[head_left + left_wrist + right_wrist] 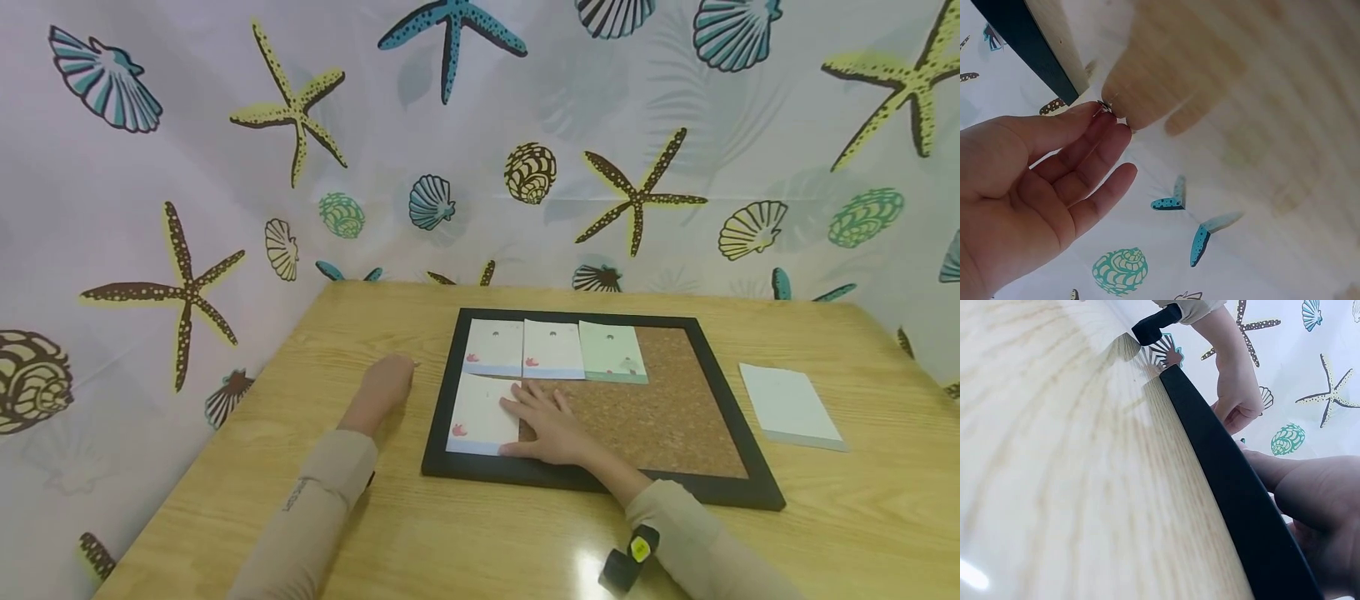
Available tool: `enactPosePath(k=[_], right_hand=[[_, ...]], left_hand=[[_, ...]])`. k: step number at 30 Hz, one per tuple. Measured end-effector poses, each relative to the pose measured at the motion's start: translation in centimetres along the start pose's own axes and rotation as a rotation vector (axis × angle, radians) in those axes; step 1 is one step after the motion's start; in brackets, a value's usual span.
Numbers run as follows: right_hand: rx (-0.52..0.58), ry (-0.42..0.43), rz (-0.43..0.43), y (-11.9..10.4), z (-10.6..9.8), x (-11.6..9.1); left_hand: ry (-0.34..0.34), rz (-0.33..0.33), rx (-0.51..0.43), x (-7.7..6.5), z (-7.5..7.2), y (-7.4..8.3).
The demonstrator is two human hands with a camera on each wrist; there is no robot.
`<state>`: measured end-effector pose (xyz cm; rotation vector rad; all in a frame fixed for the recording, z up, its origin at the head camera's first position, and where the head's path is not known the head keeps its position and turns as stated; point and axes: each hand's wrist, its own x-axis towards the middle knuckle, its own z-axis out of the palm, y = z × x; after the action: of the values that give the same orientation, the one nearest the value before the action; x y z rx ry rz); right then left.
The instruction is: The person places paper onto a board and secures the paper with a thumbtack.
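My left hand [386, 387] is above the bare table, left of the black-framed corkboard [675, 400]. In the left wrist view its thumb and fingertips pinch a small shiny metal pin [1106, 106] that looks like a thumbtack; most of it is hidden. My right hand [551, 425] lies with fingers spread on the right edge of a white note sheet [483, 408] with a pink figure and blue lower band. That sheet lies at the board's lower left. Above it, a row holds two similar white sheets [493, 346] and a green one [611, 350].
A pad of pale paper [791, 404] lies on the wooden table [435, 542], right of the board. Bare cork shows across the board's right side. A curtain [480, 142] printed with shells and starfish hangs behind and at the sides.
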<state>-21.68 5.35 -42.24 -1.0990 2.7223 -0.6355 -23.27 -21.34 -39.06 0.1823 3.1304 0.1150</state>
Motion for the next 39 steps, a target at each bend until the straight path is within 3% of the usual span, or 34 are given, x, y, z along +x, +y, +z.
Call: enactPosePath(k=[12,20,26,34,39], right_hand=[[0.009,0.008,-0.017,-0.1,0.0,-0.2],[0.009,0.011,-0.012,-0.1,0.1,-0.1],[0.013,0.011,-0.013,0.0,0.0,-0.1],[0.009,0.011,-0.011,0.0,-0.1,-0.2],[0.007,0.011,-0.013,-0.2,-0.1,-0.2]], left_hand=[[-0.025,-0.052,0.01,-0.1,0.4,0.0],[0.009,-0.087,0.007,-0.2,0.4,0.0],[-0.038,-0.121,0.024,-0.1,0.0,0.4],[0.001,-0.088,-0.016,0.4,-0.3,1.7],[0.073,-0.019,-0.061,0.9,-0.1,2.7]])
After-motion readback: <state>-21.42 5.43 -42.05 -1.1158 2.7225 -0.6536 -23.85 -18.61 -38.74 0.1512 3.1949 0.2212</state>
